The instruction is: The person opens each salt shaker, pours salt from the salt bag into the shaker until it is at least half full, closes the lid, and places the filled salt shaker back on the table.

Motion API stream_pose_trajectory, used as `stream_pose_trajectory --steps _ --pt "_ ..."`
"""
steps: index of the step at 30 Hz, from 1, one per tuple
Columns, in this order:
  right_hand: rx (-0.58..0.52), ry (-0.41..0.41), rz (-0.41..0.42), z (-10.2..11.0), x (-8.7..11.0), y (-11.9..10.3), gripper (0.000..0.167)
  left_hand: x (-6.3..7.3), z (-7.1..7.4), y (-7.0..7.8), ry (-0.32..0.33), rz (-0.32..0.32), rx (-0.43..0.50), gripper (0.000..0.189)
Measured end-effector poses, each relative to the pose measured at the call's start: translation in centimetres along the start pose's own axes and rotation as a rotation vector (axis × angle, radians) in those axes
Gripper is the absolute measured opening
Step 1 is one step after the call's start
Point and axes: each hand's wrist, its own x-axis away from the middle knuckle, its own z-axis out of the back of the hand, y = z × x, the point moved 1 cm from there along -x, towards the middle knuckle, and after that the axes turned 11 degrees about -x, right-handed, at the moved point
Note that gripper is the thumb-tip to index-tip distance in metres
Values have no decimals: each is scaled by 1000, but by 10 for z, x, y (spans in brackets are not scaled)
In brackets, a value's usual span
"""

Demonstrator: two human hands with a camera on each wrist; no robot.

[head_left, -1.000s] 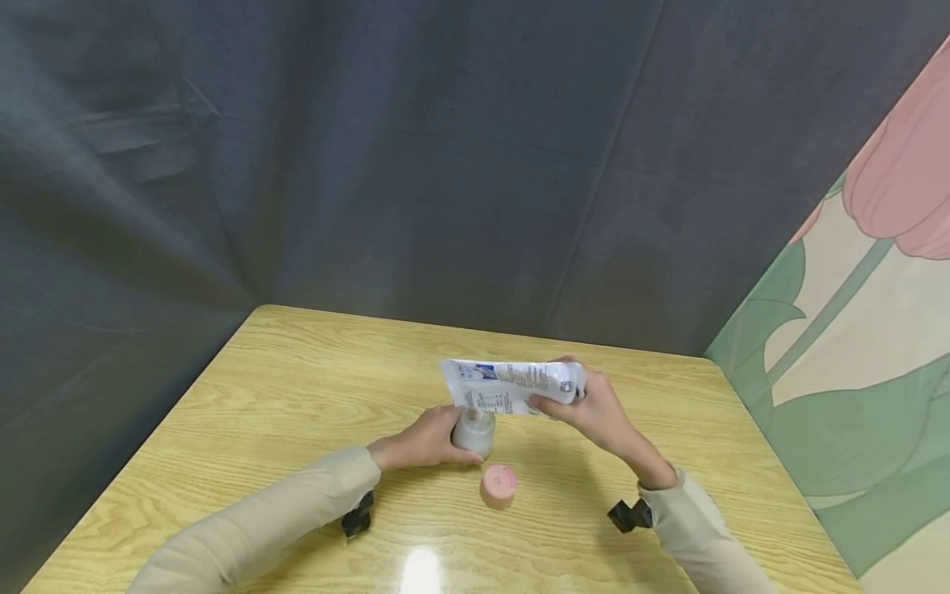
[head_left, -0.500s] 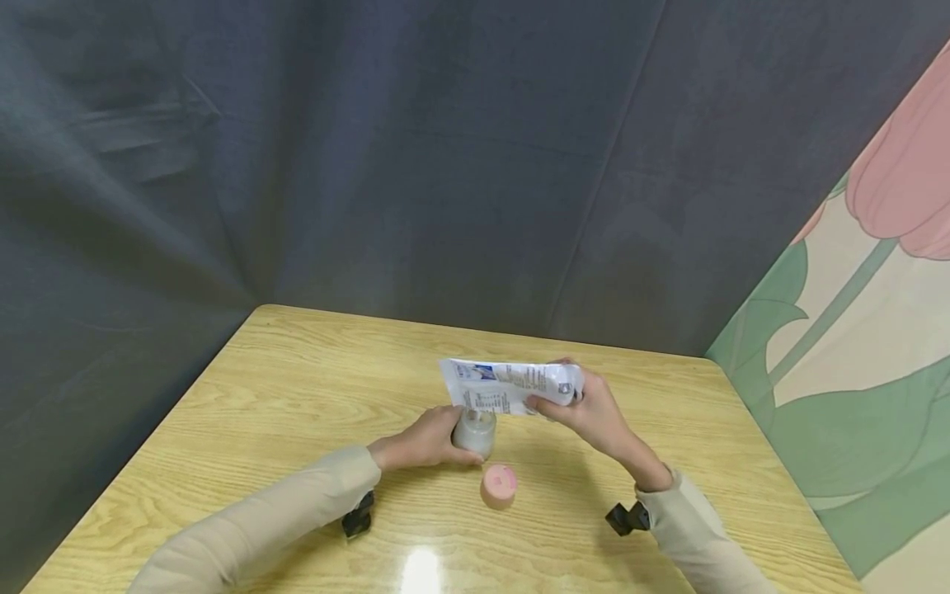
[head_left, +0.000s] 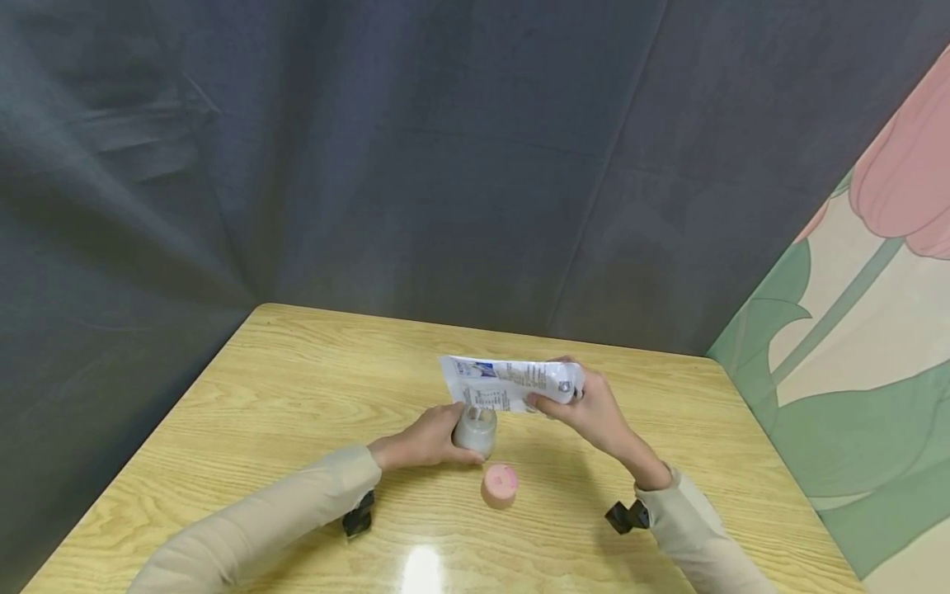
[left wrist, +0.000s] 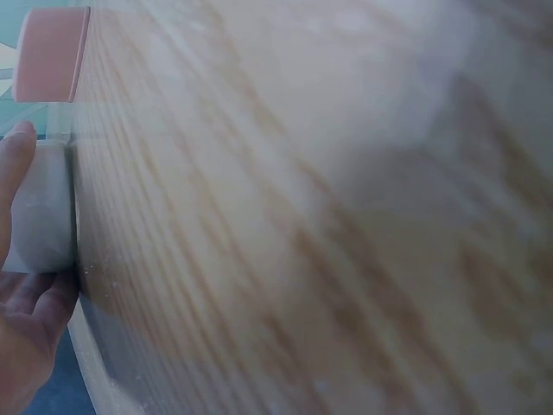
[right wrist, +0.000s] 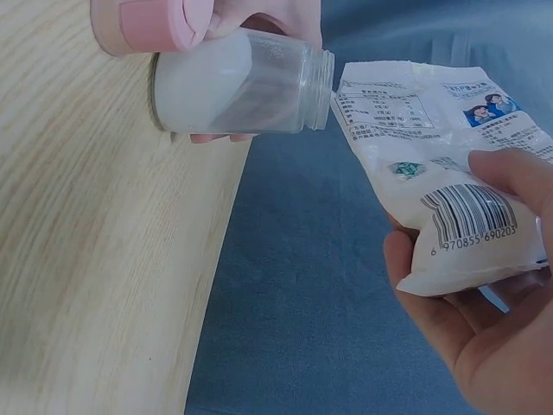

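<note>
My left hand [head_left: 426, 439] holds a clear glass jar [head_left: 475, 437] upright on the table, fingers and thumb around its sides. White contents fill the jar's lower part, as the right wrist view shows. Above its mouth, my right hand [head_left: 599, 414] grips a white printed plastic bag [right wrist: 458, 173] with a barcode, thumb on one face and fingers beneath. The bag is tilted, one corner right at the jar's open rim, and a thin white streak runs from it into the jar. A pink round lid [head_left: 499, 485] stands on the table just in front of the jar.
The wood-grain table [head_left: 312, 371] ends at a dark curtain [head_left: 445, 165] behind it. A flower-patterned panel [head_left: 853, 330] is at the right. Black wrist-camera mounts [head_left: 627, 517] hang under both sleeves, low over the tabletop.
Both hands, the jar and the lid stay almost in place. The bag shifts very slightly, and the white streak at the jar's mouth shows more clearly than one second ago.
</note>
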Motion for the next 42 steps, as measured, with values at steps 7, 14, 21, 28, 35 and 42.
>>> stream_pose_trajectory --steps 7,14,21,28,35,42 --pt "36 -2 8 -1 -2 -14 35 0 0 0 -8 6 2 79" --pt "47 0 4 0 -2 -15 36 -1 0 1 -7 10 3 76" --pt "59 17 6 0 -2 -19 35 -1 -1 0 -6 0 -3 76" --pt "59 23 5 0 -1 -19 34 1 0 1 4 -24 12 77" --pt "86 28 20 0 -3 -20 36 1 1 1 9 -38 28 74" --pt "108 18 30 0 -5 -22 37 1 1 1 1 -26 30 74"
